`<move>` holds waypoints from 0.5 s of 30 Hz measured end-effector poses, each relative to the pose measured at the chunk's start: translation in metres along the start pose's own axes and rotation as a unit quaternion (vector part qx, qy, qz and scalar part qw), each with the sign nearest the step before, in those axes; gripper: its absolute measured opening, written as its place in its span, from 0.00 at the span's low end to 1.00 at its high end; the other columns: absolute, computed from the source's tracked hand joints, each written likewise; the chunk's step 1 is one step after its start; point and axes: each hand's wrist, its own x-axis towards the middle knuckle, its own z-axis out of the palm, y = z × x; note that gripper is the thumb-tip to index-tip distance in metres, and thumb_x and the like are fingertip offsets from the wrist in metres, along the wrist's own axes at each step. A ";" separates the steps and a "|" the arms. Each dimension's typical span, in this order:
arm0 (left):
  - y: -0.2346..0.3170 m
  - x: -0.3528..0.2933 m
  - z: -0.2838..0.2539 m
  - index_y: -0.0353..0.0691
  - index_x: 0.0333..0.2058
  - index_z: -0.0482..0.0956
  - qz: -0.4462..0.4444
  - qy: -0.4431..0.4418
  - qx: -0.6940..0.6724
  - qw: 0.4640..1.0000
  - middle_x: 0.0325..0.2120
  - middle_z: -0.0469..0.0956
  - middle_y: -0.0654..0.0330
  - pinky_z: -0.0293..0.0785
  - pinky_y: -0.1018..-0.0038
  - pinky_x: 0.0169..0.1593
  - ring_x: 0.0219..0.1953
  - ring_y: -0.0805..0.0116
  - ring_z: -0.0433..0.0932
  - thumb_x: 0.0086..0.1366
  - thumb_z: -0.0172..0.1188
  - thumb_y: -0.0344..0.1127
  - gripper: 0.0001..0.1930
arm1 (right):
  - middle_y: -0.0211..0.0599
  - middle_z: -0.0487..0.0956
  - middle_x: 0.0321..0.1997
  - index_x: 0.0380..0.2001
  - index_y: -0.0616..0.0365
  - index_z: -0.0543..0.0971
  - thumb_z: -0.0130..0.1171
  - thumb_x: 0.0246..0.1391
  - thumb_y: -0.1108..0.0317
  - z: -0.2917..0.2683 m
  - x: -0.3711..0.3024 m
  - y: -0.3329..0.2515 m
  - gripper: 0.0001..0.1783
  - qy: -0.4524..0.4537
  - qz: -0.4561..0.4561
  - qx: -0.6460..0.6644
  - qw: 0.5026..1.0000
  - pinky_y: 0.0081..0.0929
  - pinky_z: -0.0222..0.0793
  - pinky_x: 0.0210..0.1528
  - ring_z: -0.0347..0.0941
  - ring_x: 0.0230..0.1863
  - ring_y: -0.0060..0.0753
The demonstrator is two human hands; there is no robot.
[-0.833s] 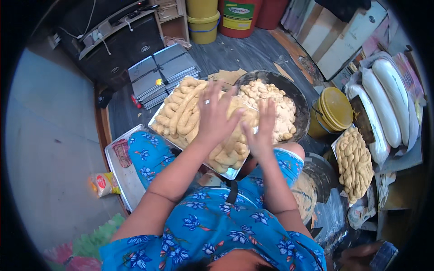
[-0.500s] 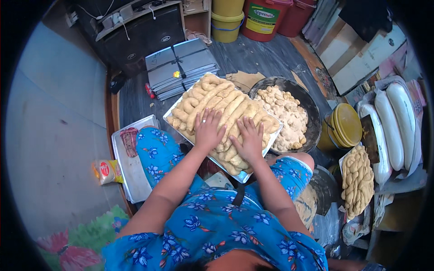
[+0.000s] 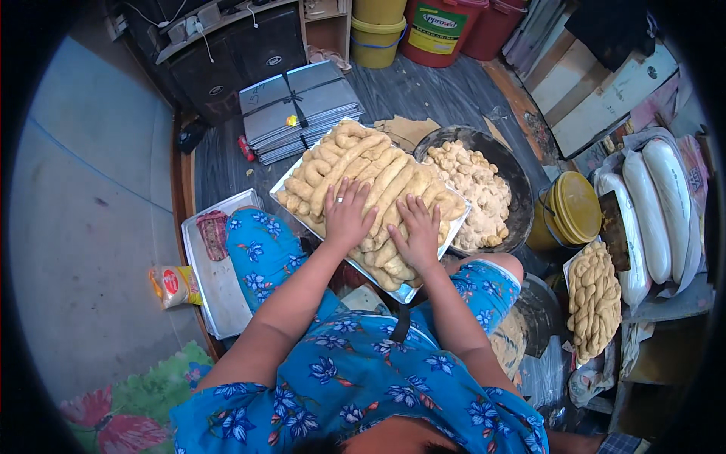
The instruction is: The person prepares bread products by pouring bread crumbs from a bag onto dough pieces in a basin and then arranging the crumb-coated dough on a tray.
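Note:
A white tray [image 3: 463, 227] lies across my lap, heaped with long ropes of pale brown dough [image 3: 386, 170]. My left hand [image 3: 349, 219] rests palm down on the ropes near the middle, fingers stretched out, a ring on one of them. To its right, my right hand [image 3: 417, 236] lies flat on the dough with its fingers spread. Neither hand grips anything. Just beyond the tray's right side stands a wide black basin [image 3: 522, 178] filled with lumps of paler dough [image 3: 473, 197].
Braided dough [image 3: 594, 303] sits on a tray at right, near a yellow bucket [image 3: 578, 208] and white plastic-wrapped rolls [image 3: 669, 208]. Flat grey trays, tied in a stack [image 3: 302, 98], lie ahead. An empty tray [image 3: 227, 295] and yellow packet [image 3: 175, 286] are left. Red [image 3: 439, 34] and yellow tubs line the back.
Both hands stay flat on the dough, almost where they were. The whole view has shifted slightly; no object has visibly been moved.

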 end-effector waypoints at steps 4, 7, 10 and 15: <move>-0.001 -0.001 0.000 0.41 0.53 0.68 0.001 0.001 -0.003 1.000 0.54 0.66 0.52 0.40 0.56 0.64 0.62 0.54 0.57 0.59 0.52 0.49 0.26 | 0.43 0.64 0.61 0.56 0.51 0.68 0.53 0.51 0.52 0.000 -0.001 0.000 0.29 0.009 -0.004 0.010 1.000 0.49 0.27 0.67 0.53 0.65 0.43; 0.000 -0.001 -0.002 0.40 0.53 0.68 0.000 -0.008 -0.009 1.000 0.55 0.66 0.53 0.40 0.56 0.64 0.62 0.54 0.57 0.59 0.51 0.49 0.26 | 0.43 0.64 0.61 0.55 0.51 0.69 0.53 0.51 0.52 -0.001 -0.002 0.000 0.29 0.007 0.000 0.017 1.000 0.48 0.27 0.67 0.53 0.65 0.43; 0.001 -0.002 -0.004 0.40 0.53 0.68 0.005 -0.006 -0.017 1.000 0.55 0.65 0.52 0.39 0.57 0.64 0.62 0.54 0.56 0.59 0.51 0.49 0.26 | 0.43 0.64 0.61 0.55 0.51 0.69 0.53 0.51 0.53 -0.001 -0.003 0.001 0.28 0.007 0.001 0.021 1.000 0.48 0.27 0.67 0.53 0.65 0.43; 0.002 -0.002 -0.006 0.41 0.53 0.68 0.002 -0.007 -0.019 1.000 0.55 0.65 0.53 0.39 0.56 0.64 0.62 0.55 0.56 0.60 0.51 0.48 0.26 | 0.43 0.63 0.62 0.56 0.51 0.68 0.52 0.52 0.53 0.000 -0.003 0.003 0.29 0.006 -0.006 0.016 1.000 0.48 0.27 0.67 0.52 0.66 0.43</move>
